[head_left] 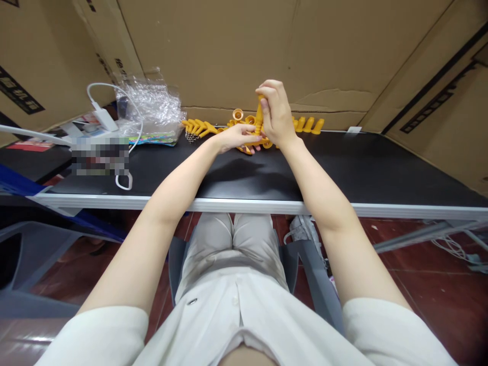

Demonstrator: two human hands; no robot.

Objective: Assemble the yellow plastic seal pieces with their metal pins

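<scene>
Cardboard wall (pixel 236 51) backs the black table (pixel 381 168). Crumpled clear plastic bag (pixel 150 104) far left, white charger and cable (pixel 104 117) beside it. Yellow plastic parts (pixel 200 127) strewn along the rear edge. Right hand (pixel 276 114) clamped on one upright yellow piece (pixel 260 113); left hand (pixel 238 137) pinches its base.

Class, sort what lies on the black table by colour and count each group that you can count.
Yellow plastic parts: too crowded to count exactly, at least 10
White charger with cable: 1
Clear plastic bag: 1
Total: at least 12
</scene>
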